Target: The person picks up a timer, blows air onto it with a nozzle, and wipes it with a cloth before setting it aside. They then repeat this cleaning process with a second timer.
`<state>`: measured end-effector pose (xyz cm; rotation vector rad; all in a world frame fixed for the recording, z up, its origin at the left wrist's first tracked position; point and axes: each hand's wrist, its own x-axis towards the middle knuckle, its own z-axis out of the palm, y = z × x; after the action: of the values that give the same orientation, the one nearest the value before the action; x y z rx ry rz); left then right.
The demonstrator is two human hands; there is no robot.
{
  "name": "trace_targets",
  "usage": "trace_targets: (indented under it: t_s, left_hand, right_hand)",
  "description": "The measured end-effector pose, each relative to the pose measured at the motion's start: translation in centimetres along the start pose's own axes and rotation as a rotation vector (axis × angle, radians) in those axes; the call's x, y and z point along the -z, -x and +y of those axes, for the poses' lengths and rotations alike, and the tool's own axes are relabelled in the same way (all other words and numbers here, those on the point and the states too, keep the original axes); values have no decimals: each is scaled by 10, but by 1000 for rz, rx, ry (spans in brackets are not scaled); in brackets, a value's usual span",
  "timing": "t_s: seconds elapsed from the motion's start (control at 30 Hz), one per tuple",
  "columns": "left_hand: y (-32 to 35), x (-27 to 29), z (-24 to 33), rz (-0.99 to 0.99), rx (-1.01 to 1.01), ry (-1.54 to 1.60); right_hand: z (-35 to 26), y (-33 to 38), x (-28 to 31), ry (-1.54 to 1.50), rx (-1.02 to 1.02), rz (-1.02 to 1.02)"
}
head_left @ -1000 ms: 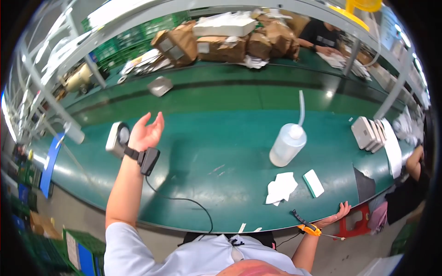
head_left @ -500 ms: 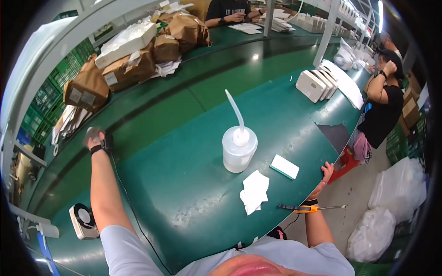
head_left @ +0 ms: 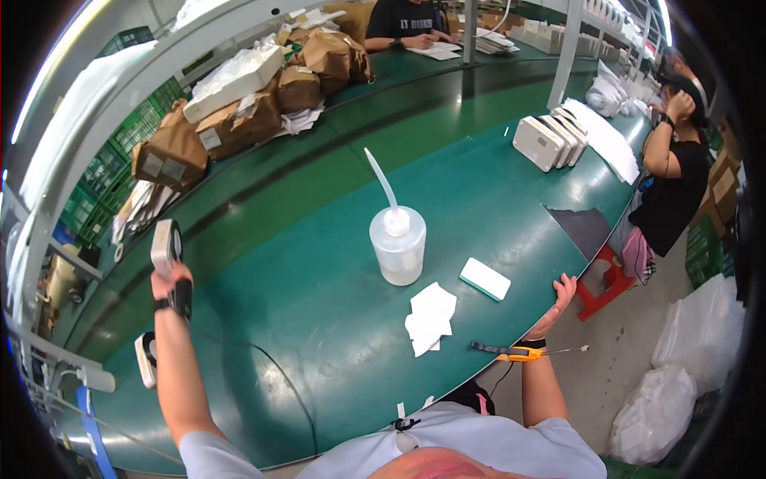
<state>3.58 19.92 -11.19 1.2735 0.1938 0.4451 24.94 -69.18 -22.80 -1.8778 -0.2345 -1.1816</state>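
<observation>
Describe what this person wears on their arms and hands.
Sleeves are short and pale blue. The ungloved left hand has a black wrist strap with a boxy black module; the ungloved right hand has a black wristband, plus an orange device at that wrist.

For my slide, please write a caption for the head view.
Left hand holding a white boxy device at a green workbench, squeeze bottle upright.

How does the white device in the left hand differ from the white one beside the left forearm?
The held device is gripped at its lower end by the left hand; the other device rests on the green table, ungripped.
The held device is farther from the person's body; the other device is nearer.
Fingers cover the held device's lower end; the forearm hides part of the other device.
Both have white casings with a dark part facing right.
</observation>
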Motion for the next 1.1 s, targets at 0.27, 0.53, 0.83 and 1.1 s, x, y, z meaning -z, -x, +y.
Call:
trace_targets:
  t_s: [0.27, 0.53, 0.83, 1.1]
  left_hand:
    - [258, -293, 17, 691, 449, 1295]
    - [345, -357, -24, 704, 498, 1574]
    - [356, -355, -57, 559, 349, 1530]
    - [374, -408, -78, 505, 411, 1411]
  right_hand:
    - [9, -3, 20, -16, 87, -43]
    - [14, -5, 19, -4, 171, -44]
    - [9, -9, 21, 37, 237, -54]
    - [27, -5, 20, 21, 297, 43]
